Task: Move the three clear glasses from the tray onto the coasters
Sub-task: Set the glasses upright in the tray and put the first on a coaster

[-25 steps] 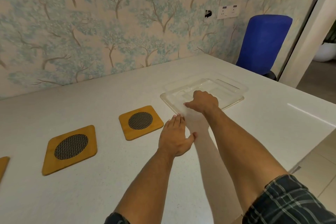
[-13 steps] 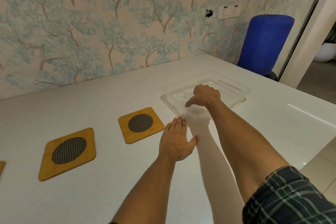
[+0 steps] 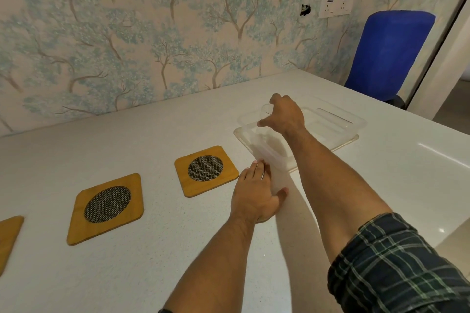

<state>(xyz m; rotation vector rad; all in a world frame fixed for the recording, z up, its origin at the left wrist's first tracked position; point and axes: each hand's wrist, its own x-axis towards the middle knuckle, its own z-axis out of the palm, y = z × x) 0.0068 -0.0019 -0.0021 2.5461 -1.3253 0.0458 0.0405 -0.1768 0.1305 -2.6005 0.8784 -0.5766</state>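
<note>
A clear plastic tray [image 3: 338,122] lies on the white table [image 3: 152,134], right of centre. My right hand [image 3: 284,115] reaches over its left part, fingers curled from above around the faint rim of a clear glass [image 3: 264,110]. The glass is nearly invisible and other glasses cannot be made out. My left hand [image 3: 254,195] rests flat on the table, fingers apart, fingertips touching the tray's near corner. Wooden coasters with dark mesh centres lie to the left: the nearest coaster [image 3: 206,170], a middle coaster [image 3: 108,207] and a cut-off coaster [image 3: 7,236].
A blue chair [image 3: 389,53] stands beyond the table's far right corner. The wallpapered wall [image 3: 152,33] runs along the table's far side, with sockets [image 3: 334,6] on it. The table's right edge [image 3: 442,226] drops to the floor near my right arm.
My right hand has moved from the tray's near edge farther in and up, closing on the clear glass's rim. My left hand has stayed flat by the tray's corner.
</note>
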